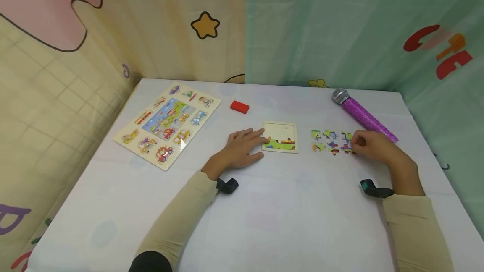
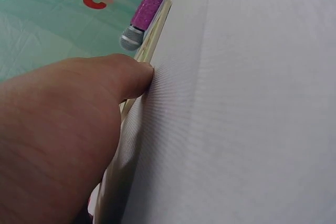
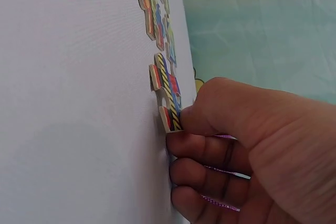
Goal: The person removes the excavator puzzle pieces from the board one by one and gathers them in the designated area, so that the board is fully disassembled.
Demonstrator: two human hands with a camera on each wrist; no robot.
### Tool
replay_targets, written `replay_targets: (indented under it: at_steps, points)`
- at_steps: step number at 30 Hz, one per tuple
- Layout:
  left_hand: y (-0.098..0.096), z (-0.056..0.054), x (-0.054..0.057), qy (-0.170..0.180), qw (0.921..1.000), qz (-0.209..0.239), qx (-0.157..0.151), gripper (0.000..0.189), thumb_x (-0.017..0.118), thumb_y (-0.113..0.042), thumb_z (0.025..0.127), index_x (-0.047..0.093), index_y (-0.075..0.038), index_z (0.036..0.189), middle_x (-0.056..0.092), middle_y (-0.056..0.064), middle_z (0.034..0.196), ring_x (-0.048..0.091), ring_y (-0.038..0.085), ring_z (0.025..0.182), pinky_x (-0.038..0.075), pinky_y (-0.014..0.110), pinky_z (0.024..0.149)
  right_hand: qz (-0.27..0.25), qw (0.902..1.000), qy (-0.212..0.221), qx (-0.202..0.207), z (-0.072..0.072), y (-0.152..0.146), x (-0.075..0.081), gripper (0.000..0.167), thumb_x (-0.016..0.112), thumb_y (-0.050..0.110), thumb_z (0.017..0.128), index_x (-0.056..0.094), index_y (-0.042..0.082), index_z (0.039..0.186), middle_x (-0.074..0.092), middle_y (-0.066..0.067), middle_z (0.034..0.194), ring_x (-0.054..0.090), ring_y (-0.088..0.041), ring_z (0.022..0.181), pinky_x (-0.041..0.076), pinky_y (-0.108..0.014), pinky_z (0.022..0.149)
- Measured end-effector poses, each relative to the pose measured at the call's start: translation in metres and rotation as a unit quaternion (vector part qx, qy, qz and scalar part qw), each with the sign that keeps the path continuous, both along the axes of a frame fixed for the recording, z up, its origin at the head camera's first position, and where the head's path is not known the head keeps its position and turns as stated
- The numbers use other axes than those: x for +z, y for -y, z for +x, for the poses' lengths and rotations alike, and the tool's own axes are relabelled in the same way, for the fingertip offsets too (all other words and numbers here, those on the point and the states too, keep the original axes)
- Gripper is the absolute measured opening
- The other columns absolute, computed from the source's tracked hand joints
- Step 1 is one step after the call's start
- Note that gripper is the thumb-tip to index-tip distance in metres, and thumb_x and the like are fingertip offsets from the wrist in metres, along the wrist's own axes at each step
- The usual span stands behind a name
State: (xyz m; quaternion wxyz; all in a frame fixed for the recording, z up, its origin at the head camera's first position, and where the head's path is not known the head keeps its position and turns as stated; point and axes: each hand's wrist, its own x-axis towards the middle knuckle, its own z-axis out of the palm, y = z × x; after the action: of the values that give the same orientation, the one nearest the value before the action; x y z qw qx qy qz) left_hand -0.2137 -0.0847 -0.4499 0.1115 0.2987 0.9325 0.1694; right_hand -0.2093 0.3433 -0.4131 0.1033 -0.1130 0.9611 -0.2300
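My left hand [image 1: 242,148] lies spread on the table, its fingertips on the left edge of a small wooden puzzle board [image 1: 280,131]. A green and yellow picture strip fills the lower part of that board; the upper part is bare. With thumb and index finger, my right hand [image 1: 374,146] pinches the near end of a jigsaw piece [image 3: 169,95] striped black and yellow with red and blue. Its other fingers are curled beside the table. Several loose jigsaw pieces [image 1: 319,146] lie in two rows between the board and this hand.
A larger vehicle picture puzzle [image 1: 151,148] lies at the left. Behind the small board sits a red block [image 1: 240,107]. A glittery purple microphone [image 1: 364,114] rests at the back right, just beyond my right hand. Printed curtains [image 1: 321,24] hang behind the table.
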Motion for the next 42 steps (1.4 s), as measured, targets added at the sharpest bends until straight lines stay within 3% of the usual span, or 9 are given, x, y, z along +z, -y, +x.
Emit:
replay_targets:
  at_steps: [20, 26, 34, 38, 42]
  points:
    - [0.001, -0.001, 0.003, 0.006, 0.9999, 0.014, -0.005, 0.052, 0.056, -0.048, 0.101, 0.048, -0.038, 0.15, 0.02, -0.01, 0.167, 0.012, 0.025, 0.152, 0.016, 0.055, 0.114, 0.025, 0.9997, -0.005, -0.003, 0.001, 0.004, 0.0, 0.011, 0.071, 0.004, 0.087, 0.061, 0.001, 0.093, 0.058, -0.007, 0.081, 0.052, -0.026, 0.077, 0.044, -0.038, 0.065]
    - [0.005, -0.002, 0.004, 0.027, 0.9985, 0.047, -0.008, 0.049, 0.055, -0.046, 0.101, 0.049, -0.037, 0.149, 0.022, -0.01, 0.166, 0.012, 0.024, 0.152, 0.013, 0.054, 0.114, 0.002, 0.9999, -0.003, -0.014, 0.002, 0.003, 0.002, 0.012, 0.063, 0.009, 0.096, 0.064, -0.001, 0.103, 0.062, -0.013, 0.093, 0.054, -0.029, 0.085, 0.047, -0.041, 0.071]
    - [0.006, -0.002, 0.002, 0.032, 0.9982, 0.051, -0.008, 0.048, 0.056, -0.045, 0.101, 0.052, -0.036, 0.148, 0.022, -0.009, 0.166, 0.013, 0.026, 0.152, 0.012, 0.055, 0.113, -0.039, 0.9987, -0.022, -0.023, 0.003, 0.022, 0.009, 0.018, 0.061, 0.015, 0.101, 0.064, 0.001, 0.112, 0.064, -0.021, 0.112, 0.056, -0.038, 0.105, 0.046, -0.059, 0.09]
    - [0.005, -0.002, 0.002, 0.03, 0.9984, 0.048, -0.007, 0.05, 0.057, -0.046, 0.101, 0.049, -0.037, 0.149, 0.022, -0.01, 0.166, 0.013, 0.025, 0.152, 0.013, 0.054, 0.113, -0.055, 0.9981, -0.028, -0.003, 0.004, 0.042, 0.017, 0.019, 0.061, 0.014, 0.102, 0.064, 0.001, 0.115, 0.064, -0.019, 0.115, 0.055, -0.039, 0.112, 0.045, -0.061, 0.094]
    - [0.006, -0.002, 0.001, 0.031, 0.9981, 0.052, -0.003, 0.052, 0.057, -0.047, 0.101, 0.047, -0.036, 0.151, 0.023, -0.011, 0.166, 0.013, 0.023, 0.152, 0.013, 0.053, 0.113, -0.081, 0.995, -0.029, 0.051, 0.001, 0.078, 0.023, 0.019, 0.063, 0.011, 0.101, 0.064, 0.0, 0.116, 0.064, -0.015, 0.114, 0.057, -0.035, 0.111, 0.049, -0.056, 0.093]
